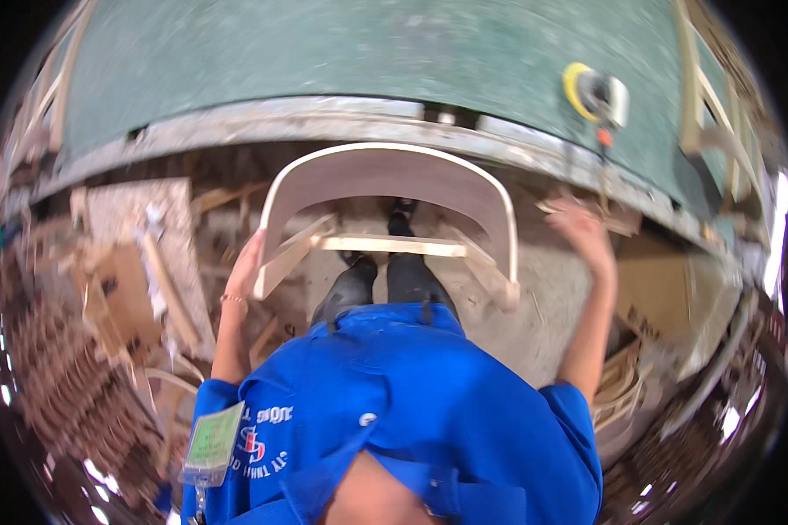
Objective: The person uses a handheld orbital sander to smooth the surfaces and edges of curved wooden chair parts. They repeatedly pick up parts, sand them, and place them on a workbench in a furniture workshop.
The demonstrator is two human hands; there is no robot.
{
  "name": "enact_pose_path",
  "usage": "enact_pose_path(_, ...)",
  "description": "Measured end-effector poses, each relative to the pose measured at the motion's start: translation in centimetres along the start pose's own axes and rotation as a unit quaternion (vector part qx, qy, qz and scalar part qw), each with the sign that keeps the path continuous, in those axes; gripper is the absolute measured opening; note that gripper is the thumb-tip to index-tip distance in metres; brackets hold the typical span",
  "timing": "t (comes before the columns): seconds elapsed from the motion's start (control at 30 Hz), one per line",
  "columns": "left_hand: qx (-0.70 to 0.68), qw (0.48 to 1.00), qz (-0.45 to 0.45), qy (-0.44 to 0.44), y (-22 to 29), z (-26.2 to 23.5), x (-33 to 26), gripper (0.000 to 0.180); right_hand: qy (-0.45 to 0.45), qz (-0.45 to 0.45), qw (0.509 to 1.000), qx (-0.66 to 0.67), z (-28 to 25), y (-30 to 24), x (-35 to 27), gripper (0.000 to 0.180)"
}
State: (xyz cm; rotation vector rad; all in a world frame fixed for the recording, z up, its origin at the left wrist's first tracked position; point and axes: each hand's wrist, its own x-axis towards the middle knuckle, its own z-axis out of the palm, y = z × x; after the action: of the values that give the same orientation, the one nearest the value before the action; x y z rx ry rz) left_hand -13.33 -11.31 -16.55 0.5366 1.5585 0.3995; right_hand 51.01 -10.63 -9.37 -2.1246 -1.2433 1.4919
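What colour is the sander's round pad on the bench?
The pad on the sander is yellow, clearest in the head view.

left forearm (230, 344) reaching forward | left hand (244, 266) extended ahead | right forearm (590, 328) forward, angled outward | right hand (580, 231) bent inward, blurred, fingers (563, 213) apparently loosely spread

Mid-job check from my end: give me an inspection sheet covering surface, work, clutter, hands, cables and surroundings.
Surface: green worktop, blurred; fine marks cannot be judged.
Job's things: curved wooden frame before the body; disc sander on the worktop.
Clutter: wooden strip at left, cardboard at right.
Hands: left hand at the frame's left edge, grip unclear; right hand open, apart from the frame.
Cables: thin line from the sander; hose or cord unclear.
Surroundings: brown stacked parts, lower left.
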Motion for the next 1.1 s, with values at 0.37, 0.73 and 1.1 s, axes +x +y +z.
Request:
enact_pose_path(0.37, -0.130, 0.987, -0.005, 0.095, -0.5, 2.2, -7.2, 0.039, 0.264, -0.194, 0.914, -0.240, -13.8, -7.1, 18.5, 0.079)
enact_pose_path(0.73, -0.119, 0.958, 0.036, 0.260, -2.3, 4.1, -6.7, 0.039, 0.173, -0.078, 0.951, -0.246, -5.4, -14.6, 13.2, 0.054)
enact_pose_path(1.1, -0.171, 0.974, 0.087, 0.123, -3.2, 2.2, -7.0, 0.040, -0.210, -0.190, 0.885, 0.369, 20.6, -14.8, -2.1, 0.055)
